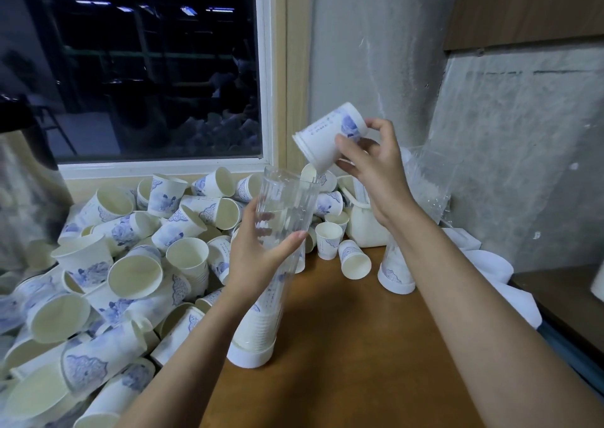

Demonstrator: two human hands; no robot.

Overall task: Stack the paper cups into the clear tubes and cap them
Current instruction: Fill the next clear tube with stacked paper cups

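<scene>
A tall clear tube (287, 199) stands tilted on the brown table, its white cap (250, 355) at the bottom and a stack of paper cups filling its lower part. My left hand (258, 257) grips the tube around its middle. My right hand (366, 156) holds a short nested stack of white cups with blue print (327, 136), mouth down and tilted left, just above and to the right of the tube's open top. A second capped tube of cups (395, 274) stands behind my right forearm.
A large heap of loose paper cups (130, 264) covers the table's left side up to the window sill. Two single cups (327, 238) sit behind the tube. Empty clear tubes (428, 182) and white caps (490, 264) lie at the right by the wall.
</scene>
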